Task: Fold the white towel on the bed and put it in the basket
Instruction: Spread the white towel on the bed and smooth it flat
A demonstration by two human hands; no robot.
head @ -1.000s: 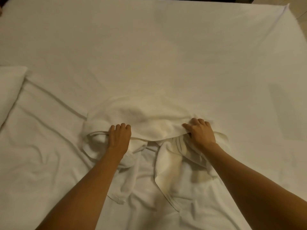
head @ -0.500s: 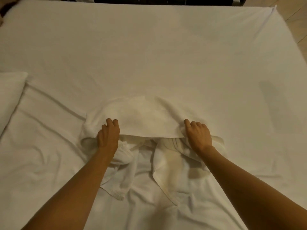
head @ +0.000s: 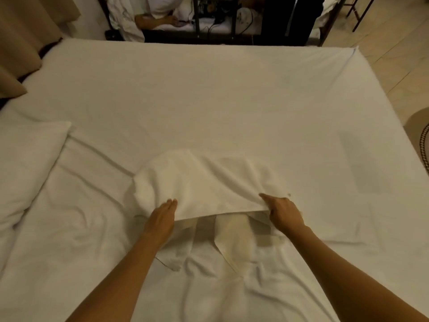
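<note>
The white towel [head: 204, 182] lies crumpled on the bed [head: 209, 96], near the front middle. Its upper layer is stretched between my hands, and its near edge is raised off the sheet. Looser folds of it hang below that edge toward me. My left hand [head: 161, 220] holds the left end of the raised edge, fingers lying along the cloth. At the right end my right hand [head: 284, 212] pinches the edge. Both forearms reach in from the bottom of the view.
A white pillow [head: 25, 168] lies at the bed's left side. Part of a round woven thing [head: 424, 147] shows on the tiled floor at the right edge. Beyond the far bed edge are a dark metal frame [head: 216, 22], cables and another person's arm [head: 153, 20]. Curtains [head: 21, 38] hang far left.
My hands have moved apart along the towel's near edge, stretching the top layer wider and flatter. The view has pulled back, showing the far bed edge and the room.
</note>
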